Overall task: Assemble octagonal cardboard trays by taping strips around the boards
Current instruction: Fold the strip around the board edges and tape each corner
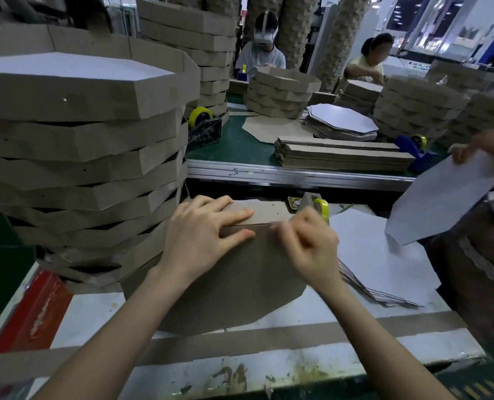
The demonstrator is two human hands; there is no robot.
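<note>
A brown eight-sided board (240, 284) lies flat on the white bench (95, 313), close to the middle and a bit toward the far edge. A cardboard strip (268, 215) stands along the board's far side. The strip's long way runs from left to right, across in front of the person.

The left hand (199, 238) is spread out with straight fingers. It presses down where the strip meets the board, on the left part of that far side. The right hand (312, 243) is just beside it, to the right, at the same fold. Its fingers are curled in as if they pinch something small. The hand is blurry, so I cannot tell what it pinches, or if it pinches anything.

The yellow tape roll (323, 207) sits just behind the right hand, near the far edge of the bench. So the right hand is the nearer one to the tape, and the left hand looks best placed to keep the strip in place.

A second long strip (297, 334) lies along the near edge of the bench. A tall stack of trays (81, 140) stands at the left edge. A pile of white boards (384, 269) lies to the right.
</note>
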